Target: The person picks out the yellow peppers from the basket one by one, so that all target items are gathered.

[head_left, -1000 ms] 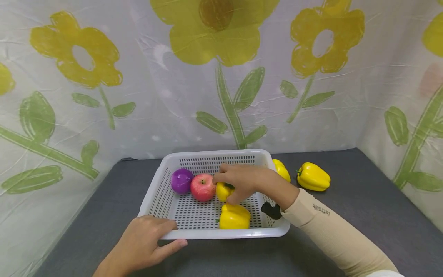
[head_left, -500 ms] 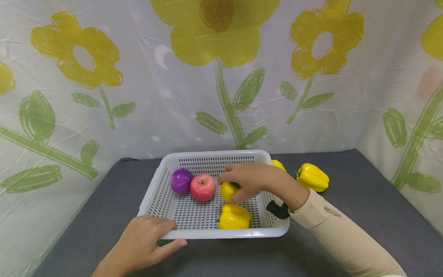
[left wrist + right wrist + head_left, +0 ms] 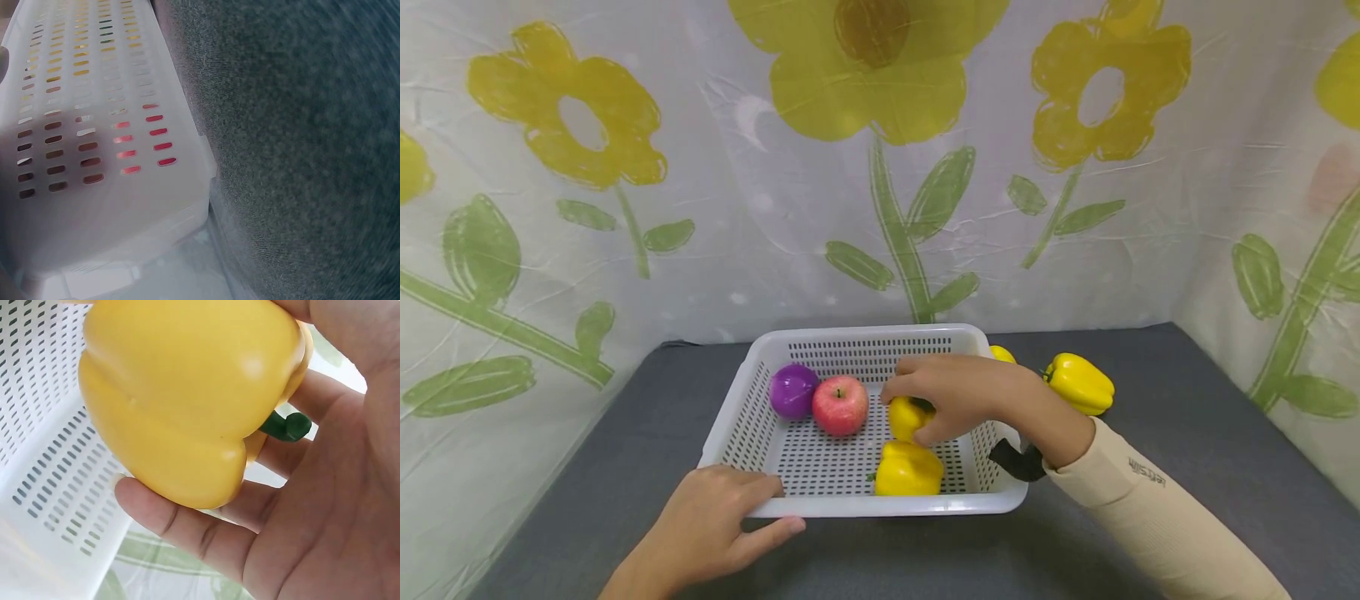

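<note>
My right hand (image 3: 958,396) grips a yellow bell pepper (image 3: 904,418) inside the white perforated basket (image 3: 887,507). Close up in the right wrist view, fingers and thumb curl round the pepper (image 3: 175,394), its green stem facing the palm. My left hand (image 3: 707,521) holds the basket's near rim at the left corner, fingers over the rim and thumb on the outer side. Just in front of the held pepper lies another yellow bell pepper (image 3: 910,471). A red apple (image 3: 840,406) and a round purple thing (image 3: 793,392) sit side by side toward the basket's left.
Right of the basket, a yellow bell pepper (image 3: 1078,383) lies on the dark grey cloth (image 3: 1150,417). Another yellow pepper (image 3: 1002,354) is mostly hidden behind my right wrist. A flower-printed curtain (image 3: 737,208) closes off the back and sides.
My right hand has moved a little to the right with the bell pepper, away from the apple, widening the gap between them. My left hand and the basket have stayed in place.
</note>
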`<act>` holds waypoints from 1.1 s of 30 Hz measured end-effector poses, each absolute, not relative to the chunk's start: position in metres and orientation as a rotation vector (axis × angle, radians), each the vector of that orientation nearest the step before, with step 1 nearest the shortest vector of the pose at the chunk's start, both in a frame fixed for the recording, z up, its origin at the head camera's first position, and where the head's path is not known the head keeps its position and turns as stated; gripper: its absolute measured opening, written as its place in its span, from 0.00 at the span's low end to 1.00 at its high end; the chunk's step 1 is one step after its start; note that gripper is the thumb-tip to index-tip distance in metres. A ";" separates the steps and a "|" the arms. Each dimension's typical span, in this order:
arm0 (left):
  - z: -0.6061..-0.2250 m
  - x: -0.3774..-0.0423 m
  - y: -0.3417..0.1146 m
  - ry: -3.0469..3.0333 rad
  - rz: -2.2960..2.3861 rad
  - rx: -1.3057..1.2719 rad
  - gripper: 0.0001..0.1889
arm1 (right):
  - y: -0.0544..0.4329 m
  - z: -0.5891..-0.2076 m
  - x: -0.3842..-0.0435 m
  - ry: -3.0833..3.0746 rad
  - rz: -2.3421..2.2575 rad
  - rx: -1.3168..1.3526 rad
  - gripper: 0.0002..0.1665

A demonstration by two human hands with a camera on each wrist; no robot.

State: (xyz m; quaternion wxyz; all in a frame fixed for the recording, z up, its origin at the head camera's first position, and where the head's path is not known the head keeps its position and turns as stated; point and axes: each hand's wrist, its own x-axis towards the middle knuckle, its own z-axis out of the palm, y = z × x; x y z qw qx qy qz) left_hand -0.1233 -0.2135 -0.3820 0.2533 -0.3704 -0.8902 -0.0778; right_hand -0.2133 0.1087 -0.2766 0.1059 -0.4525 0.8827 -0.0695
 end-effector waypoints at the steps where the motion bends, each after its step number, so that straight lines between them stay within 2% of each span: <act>1: -0.382 -0.123 -0.213 -2.426 -0.211 -1.004 0.20 | 0.110 -0.276 -0.212 2.599 -0.207 -1.331 0.28; 26: -0.385 -0.124 -0.215 -2.378 -0.217 -1.013 0.20 | 0.156 -0.267 -0.178 2.620 -0.413 -1.385 0.23; 33: -0.384 -0.124 -0.214 -2.414 -0.216 -1.001 0.20 | 0.169 -0.266 -0.167 2.702 -0.435 -1.338 0.25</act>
